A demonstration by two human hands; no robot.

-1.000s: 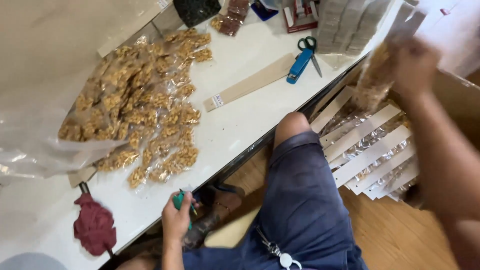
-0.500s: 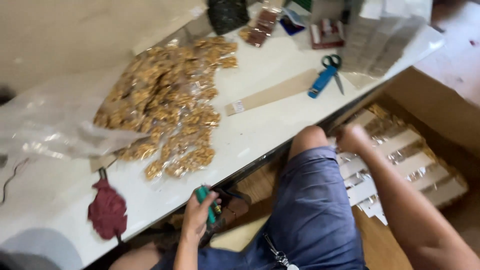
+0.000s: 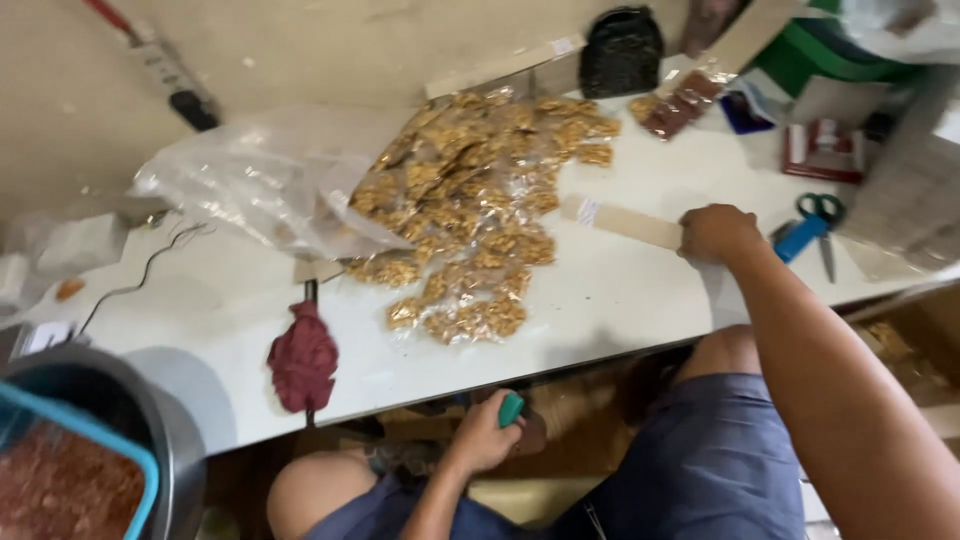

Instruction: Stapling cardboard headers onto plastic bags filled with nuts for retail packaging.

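My right hand rests on the white table, its fingers closed on the near end of a flat tan cardboard strip. Below the table's front edge, my left hand grips a small green object between my knees. A heap of clear packets filled with golden-brown snack pieces lies just left of the strip. My dark blue shorts fill the bottom of the view.
A large crumpled clear plastic bag lies left of the heap. A dark red cloth sits near the front edge. Blue-handled scissors, a black pouch and a red-and-white box are at the right. A metal bowl holding a blue basket stands bottom left.
My right hand came up from the boxes of packets beside my right knee and landed on the cardboard strip. The view swung left. My left hand stayed below the table.
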